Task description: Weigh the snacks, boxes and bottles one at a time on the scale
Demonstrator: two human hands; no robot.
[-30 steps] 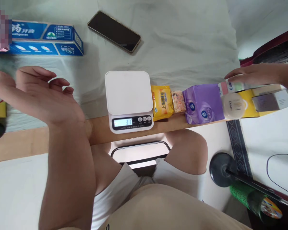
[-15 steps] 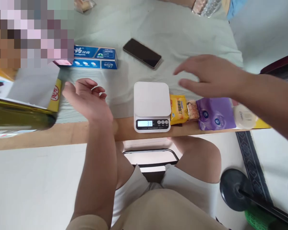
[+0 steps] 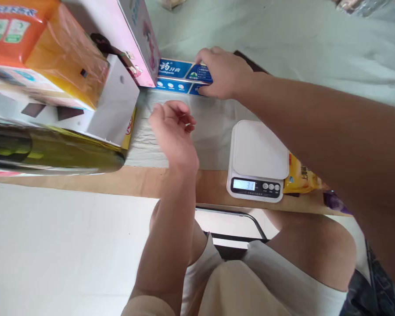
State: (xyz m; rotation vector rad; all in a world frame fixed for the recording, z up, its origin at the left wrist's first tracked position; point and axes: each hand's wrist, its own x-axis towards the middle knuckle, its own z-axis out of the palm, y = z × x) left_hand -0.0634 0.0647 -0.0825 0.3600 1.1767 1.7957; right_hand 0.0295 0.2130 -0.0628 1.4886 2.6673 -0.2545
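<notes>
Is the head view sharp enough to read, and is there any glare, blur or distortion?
Head view: even, soft daylight with no hard shadows; the scale display is legible, the toothpaste box under the right hand reads clearly. The dark bottle at left is stretched by wide-angle distortion and carries glare streaks. The left hand shows slight softness.

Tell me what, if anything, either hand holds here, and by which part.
The right hand has its grip on the right end of the blue toothpaste box, fingers over the top. The left hand holds nothing; it hovers open above the cloth.
</notes>
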